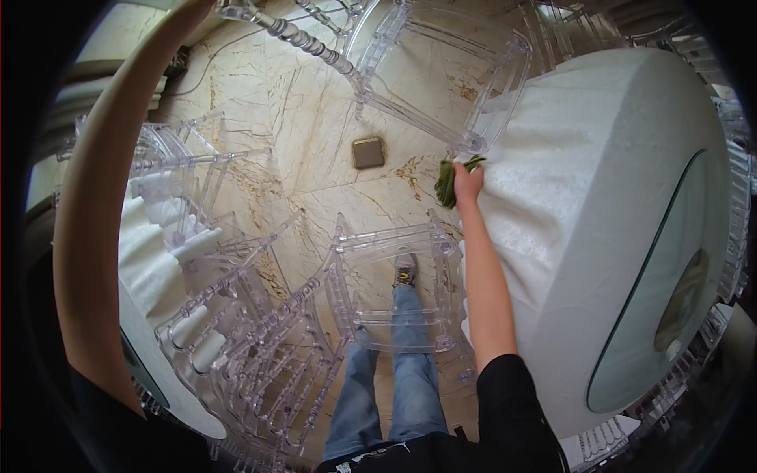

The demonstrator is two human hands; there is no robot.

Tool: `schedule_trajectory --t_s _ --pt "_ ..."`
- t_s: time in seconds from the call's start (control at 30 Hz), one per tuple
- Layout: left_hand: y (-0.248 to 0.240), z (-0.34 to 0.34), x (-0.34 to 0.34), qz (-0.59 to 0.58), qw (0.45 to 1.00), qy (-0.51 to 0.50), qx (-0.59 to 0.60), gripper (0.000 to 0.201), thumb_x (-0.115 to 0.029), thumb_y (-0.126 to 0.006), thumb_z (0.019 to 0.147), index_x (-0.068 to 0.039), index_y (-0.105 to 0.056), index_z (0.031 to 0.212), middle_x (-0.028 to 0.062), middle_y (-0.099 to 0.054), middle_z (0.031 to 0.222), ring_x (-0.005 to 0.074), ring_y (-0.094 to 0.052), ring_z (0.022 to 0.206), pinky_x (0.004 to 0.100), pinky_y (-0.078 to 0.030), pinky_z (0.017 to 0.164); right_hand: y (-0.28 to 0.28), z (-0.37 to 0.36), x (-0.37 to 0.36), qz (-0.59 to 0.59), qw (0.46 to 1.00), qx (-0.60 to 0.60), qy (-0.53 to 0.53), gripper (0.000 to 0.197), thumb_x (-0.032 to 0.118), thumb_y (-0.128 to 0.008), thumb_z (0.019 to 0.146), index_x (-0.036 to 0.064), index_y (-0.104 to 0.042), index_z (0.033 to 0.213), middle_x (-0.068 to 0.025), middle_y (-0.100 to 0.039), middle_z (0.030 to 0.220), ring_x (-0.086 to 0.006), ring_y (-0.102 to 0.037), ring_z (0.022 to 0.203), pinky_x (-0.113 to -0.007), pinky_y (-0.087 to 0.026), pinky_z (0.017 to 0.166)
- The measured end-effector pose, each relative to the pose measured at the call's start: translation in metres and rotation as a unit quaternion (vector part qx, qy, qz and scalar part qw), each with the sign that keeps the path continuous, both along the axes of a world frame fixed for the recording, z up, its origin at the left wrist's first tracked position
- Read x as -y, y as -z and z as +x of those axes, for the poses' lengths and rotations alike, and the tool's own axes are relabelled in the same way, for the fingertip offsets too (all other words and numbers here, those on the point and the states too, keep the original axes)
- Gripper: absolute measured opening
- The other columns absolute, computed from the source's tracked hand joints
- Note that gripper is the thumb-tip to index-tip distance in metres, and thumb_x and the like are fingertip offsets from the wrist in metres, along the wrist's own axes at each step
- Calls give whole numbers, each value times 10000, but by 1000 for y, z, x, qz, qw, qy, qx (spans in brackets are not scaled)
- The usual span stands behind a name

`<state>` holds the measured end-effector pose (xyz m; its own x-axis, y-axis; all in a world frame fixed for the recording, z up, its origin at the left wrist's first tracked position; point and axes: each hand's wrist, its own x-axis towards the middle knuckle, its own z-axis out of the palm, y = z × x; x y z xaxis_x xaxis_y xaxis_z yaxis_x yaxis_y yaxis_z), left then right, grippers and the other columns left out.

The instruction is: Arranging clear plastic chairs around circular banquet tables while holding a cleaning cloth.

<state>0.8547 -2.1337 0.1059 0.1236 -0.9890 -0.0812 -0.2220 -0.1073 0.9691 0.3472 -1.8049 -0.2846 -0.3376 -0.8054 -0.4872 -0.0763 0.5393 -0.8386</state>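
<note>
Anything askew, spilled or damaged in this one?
Possibly askew: the clear chair at the top appears tipped, its turned post slanting toward the raised left arm. I see no spill or damage.

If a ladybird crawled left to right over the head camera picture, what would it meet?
Left arm → brownish square on the floor → green cloth gripped in the right hand → rounded glass panel on the white-covered table.
</note>
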Motion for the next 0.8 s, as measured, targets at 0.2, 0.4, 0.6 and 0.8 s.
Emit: schedule_trajectory --t_s 0.2,0.4,0.6,0.8 --pt "21 -258 -140 -123 865 -141 465 578 -368 -516 806 16 -366 1211 281 -568 976 392 -553 950 430 -425 825 -83 -52 -127 24 995 58 -81 244 192 -563 758 -15 -585 885 -82 -597 759 -139 -532 701 -300 -424 653" --pt "-45 -311 -230 139 743 248 606 616 -513 -458 835 19 -461 1145 261 -444 1191 343 -416 1140 438 -347 932 -143 -45 -287 99 939 -37 -328 302 264 -581 753 -6 -589 888 -150 -614 767 -242 -583 717 -355 -438 667" --pt "-94 -300 -455 277 766 469 342 522 -440 -431 860 -132 -408 1281 188 -542 1144 317 -516 1066 398 -395 903 -148 -138 -436 346 833 -128 -411 389 318 -567 711 14 -615 948 -193 -625 928 -317 -603 858 -379 -453 752" --pt "-133 -251 -724 -29 857 56 512 349 -181 -550 760 -63 -528 1088 171 -539 1046 345 -484 1025 411 -359 894 -227 -192 -481 273 877 -185 -350 376 299 -584 682 -19 -621 878 -173 -626 839 -262 -605 787 -363 -460 710"
